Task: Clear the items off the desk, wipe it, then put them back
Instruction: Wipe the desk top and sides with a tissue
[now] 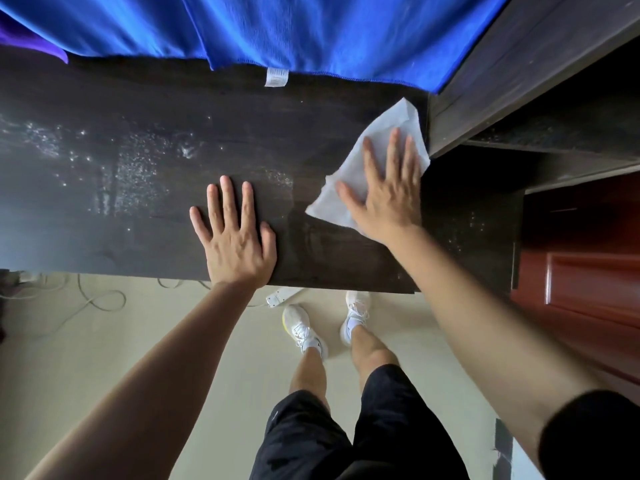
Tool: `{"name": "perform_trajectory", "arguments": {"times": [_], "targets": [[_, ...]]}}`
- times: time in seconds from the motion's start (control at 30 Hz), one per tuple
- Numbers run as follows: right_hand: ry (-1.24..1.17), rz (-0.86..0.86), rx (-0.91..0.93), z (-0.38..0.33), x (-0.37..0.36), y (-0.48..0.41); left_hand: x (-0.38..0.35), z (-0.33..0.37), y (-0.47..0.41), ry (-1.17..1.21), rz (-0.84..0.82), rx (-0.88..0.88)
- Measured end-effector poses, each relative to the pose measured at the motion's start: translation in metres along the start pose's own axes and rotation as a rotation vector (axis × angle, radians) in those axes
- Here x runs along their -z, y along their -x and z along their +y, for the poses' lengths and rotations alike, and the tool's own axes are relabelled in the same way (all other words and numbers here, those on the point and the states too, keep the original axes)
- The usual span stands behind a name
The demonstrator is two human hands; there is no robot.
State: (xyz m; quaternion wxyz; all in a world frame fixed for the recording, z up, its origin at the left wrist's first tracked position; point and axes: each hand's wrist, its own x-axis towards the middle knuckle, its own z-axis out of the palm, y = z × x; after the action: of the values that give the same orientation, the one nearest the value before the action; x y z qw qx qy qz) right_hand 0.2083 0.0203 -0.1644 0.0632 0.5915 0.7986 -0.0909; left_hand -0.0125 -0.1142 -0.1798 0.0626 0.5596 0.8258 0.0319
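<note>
Right now the right hand [386, 199] lies flat, fingers spread, pressing a crumpled white paper wipe [360, 168] onto the dark wooden desk top [138, 168], close to the dark side panel [519, 81] at the desk's right end. Meanwhile the left hand [235, 237] rests open and empty, palm down, near the desk's front edge. Leftward the surface is bare, speckled with wet droplets. A blue cloth [277, 29] hangs over the far edge.
</note>
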Motion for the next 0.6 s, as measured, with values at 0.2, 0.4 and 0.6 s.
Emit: {"name": "perform_trajectory", "arguments": {"times": [0.2, 0.4, 0.6], "targets": [[-0.012, 0.030, 0.351, -0.030, -0.021, 0.071, 0.006, 0.002, 0.000, 0.036, -0.031, 0.009], [0.029, -0.051, 0.209, 0.044, -0.019, 0.110, 0.006, 0.005, -0.001, 0.057, -0.030, 0.010], [0.049, 0.000, 0.084, 0.019, -0.015, 0.075, 0.004, 0.004, -0.001, 0.055, -0.037, 0.016]]}}
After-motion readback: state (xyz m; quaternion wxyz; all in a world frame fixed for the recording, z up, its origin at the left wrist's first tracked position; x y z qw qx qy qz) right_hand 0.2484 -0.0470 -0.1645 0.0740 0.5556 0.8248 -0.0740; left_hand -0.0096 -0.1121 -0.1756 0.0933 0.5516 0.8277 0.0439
